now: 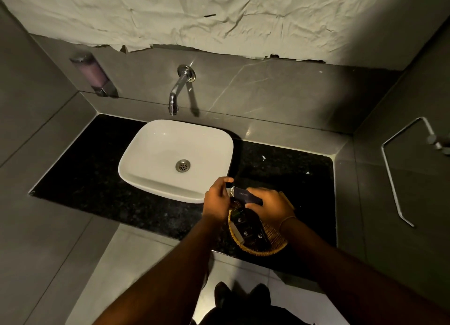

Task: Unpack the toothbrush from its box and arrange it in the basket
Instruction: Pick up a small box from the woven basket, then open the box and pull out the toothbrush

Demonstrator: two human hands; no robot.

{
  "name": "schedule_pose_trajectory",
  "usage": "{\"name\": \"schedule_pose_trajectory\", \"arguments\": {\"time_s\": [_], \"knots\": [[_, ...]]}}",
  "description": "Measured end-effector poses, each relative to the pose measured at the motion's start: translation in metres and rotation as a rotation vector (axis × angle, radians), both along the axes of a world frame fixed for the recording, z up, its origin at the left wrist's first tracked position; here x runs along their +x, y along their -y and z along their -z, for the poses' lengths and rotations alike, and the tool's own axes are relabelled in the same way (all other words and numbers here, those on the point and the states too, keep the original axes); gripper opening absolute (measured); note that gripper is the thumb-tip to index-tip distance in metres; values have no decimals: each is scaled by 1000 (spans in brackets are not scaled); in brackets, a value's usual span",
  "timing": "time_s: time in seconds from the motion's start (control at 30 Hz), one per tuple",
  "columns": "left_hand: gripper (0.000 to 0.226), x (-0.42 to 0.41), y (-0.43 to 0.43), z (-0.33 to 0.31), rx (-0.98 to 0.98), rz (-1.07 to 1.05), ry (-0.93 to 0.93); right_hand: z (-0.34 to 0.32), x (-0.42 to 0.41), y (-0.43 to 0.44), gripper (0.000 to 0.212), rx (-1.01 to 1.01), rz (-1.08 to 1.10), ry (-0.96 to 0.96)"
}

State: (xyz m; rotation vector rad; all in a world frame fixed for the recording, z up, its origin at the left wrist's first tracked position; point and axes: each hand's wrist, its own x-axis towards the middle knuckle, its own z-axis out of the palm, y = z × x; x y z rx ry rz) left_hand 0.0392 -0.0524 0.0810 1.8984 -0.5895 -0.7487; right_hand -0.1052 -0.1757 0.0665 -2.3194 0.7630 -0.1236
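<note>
Head view: small dark-blue cardboard box (246, 196) held above round woven wicker basket (258, 248) on black granite counter (97, 178). Right hand (271, 206) clamped round box body; left hand (216, 198) pinching open pale end flap. Toothbrush not visible, judged still inside; extraction and placement among dark sachets (246, 229) remaining.

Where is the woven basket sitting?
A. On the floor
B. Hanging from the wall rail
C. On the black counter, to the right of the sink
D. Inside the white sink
C: the basket rests on the black counter near its front edge, to the right of the white sink, beneath the hands holding the box.
</note>
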Motion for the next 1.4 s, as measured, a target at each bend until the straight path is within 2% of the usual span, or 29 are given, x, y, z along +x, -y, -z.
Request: {"name": "schedule_pose_trajectory", "arguments": {"time_s": [0.1, 0.23, 0.4, 0.53, 0.6, 0.67, 0.8, 0.87, 0.9, 0.97, 1.07, 1.17, 1.27, 1.33, 1.4], "knots": [[28, -2, -3, -2, -35, -55, -79, -4, 2, 0, 36, 22, -13, -17], [18, -1, -5, -7, -17, -35, -84, -5, 7, 2, 26, 37, -23, -58], [32, 12, -6, -5, 6, -112, -187, -4, 8, 5, 28, 69, -12, -103], [36, 14, -5, -11, -55, -273, -547, -3, 15, 4, 54, 102, 132, -65], [38, 13, -4, -10, -16, -237, -568, -2, 23, 6, 71, 116, 246, -64], [43, 9, -3, -9, 35, -107, -508, -5, 34, 10, 75, 219, 372, -12], [73, 0, -4, -4, 186, 218, -266, -12, 50, 19, 61, 547, 628, 204], [62, 0, -7, -7, 190, 263, -138, -17, 52, 22, 69, 792, 717, 263], [51, 2, -9, -10, 171, 264, -83, -19, 51, 24, 66, 897, 724, 271], [36, 8, -14, -18, 149, 289, 41, -20, 46, 30, 46, 1059, 742, 282], [30, 20, -21, -31, 167, 450, 215, -19, 33, 44, 41, 1222, 847, 348], [27, 31, -23, -46, 107, 482, 193, -16, 23, 54, 29, 1328, 958, 392], [26, 36, -15, -65, 13, 428, 94, -12, 24, 51, 18, 1411, 992, 331], [21, 36, -7, -76, -50, 408, 97, -11, 28, 43, 13, 1485, 1001, 293], [20, 34, 0, -85, -106, 406, 80, -9, 31, 35, 19, 1587, 987, 269]]}}
